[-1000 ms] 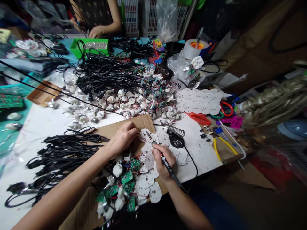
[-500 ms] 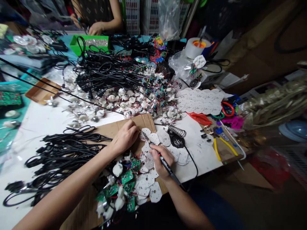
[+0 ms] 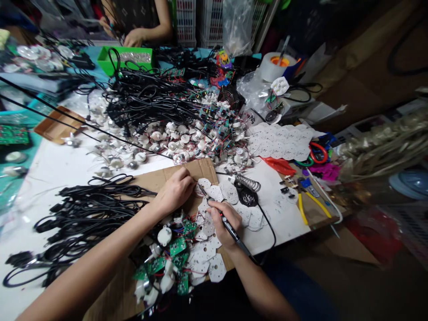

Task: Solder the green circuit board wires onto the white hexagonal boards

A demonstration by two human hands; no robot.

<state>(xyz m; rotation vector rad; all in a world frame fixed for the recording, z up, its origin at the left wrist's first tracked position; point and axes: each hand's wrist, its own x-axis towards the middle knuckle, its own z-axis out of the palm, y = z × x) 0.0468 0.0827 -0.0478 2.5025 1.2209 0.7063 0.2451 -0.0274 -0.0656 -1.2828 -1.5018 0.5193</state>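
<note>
My right hand [image 3: 226, 219] grips a soldering iron [image 3: 238, 240] like a pen, its tip on or just above a white circuit board [image 3: 202, 183]. Beside that board, my left hand [image 3: 177, 191] is closed in a pinch over a piece of cardboard [image 3: 157, 178]; what its fingertips hold is too small to make out. More white boards [image 3: 204, 252] lie overlapped below the iron, joined by thin wires to green circuit boards [image 3: 178, 246]. White plastic motor housings [image 3: 164, 235] sit among these.
Bundled black cables [image 3: 96, 209] lie left of my forearm. Behind the cardboard is a heap of white motors [image 3: 174, 138] and more cables [image 3: 150, 98]. At right are a coiled iron stand [image 3: 247, 183] and yellow-handled pliers [image 3: 316, 205]. A person [image 3: 137, 26] works across the table.
My right hand and the soldering iron have shifted very slightly up and left. The left hand stays in place, still pinched.
</note>
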